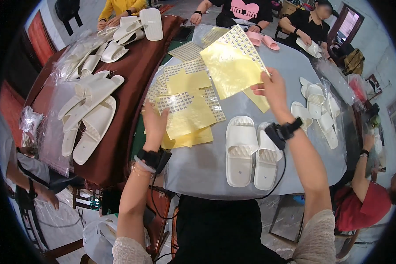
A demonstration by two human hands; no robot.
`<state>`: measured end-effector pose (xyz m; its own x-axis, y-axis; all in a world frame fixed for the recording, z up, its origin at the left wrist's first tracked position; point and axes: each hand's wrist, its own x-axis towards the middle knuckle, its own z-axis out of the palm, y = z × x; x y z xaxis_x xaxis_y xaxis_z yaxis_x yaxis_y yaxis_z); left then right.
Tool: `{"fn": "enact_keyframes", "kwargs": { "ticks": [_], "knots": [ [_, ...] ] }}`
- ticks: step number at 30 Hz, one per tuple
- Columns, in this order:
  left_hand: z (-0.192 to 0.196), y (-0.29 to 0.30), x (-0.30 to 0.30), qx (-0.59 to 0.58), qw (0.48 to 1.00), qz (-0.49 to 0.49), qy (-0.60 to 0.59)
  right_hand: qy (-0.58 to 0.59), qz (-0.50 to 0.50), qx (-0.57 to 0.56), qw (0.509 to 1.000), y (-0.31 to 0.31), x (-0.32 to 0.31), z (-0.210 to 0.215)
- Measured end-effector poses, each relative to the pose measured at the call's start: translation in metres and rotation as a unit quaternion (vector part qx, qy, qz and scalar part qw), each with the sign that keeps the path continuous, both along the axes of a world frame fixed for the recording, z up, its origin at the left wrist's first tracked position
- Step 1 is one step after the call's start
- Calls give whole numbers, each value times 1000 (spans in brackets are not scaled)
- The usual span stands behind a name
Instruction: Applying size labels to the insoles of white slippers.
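My right hand (273,91) holds a yellow sticker sheet (231,63) lifted above the table, gripping its lower right corner. My left hand (155,123) rests on a pile of yellow backing sheets and sticker sheets (185,115) lying on the grey table (198,167). A pair of white slippers (253,152) lies sole-side down in front of me, just right of the pile and below my right wrist. Both wrists wear black bands with cables.
Many white slippers (92,110) and clear plastic bags (53,132) lie on the brown cloth at left. More white slippers (319,112) sit at right, pink slippers (262,40) at the far side. Other people sit around the table, working with slippers.
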<state>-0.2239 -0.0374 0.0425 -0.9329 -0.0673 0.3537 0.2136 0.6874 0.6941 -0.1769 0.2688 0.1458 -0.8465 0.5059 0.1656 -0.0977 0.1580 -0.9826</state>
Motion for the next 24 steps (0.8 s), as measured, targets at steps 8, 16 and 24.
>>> {"fn": "enact_keyframes", "kwargs": {
  "ticks": [8,16,24],
  "knots": [
    [50,24,97,510,732,-345,-292,-187,192,-1,963,32,139,4],
    [21,42,147,309,776,-266,-481,-252,260,-16,932,12,184,-53],
    [-5,25,178,437,744,-199,-465,-149,160,112,969,-20,175,-75]
  ]
}}
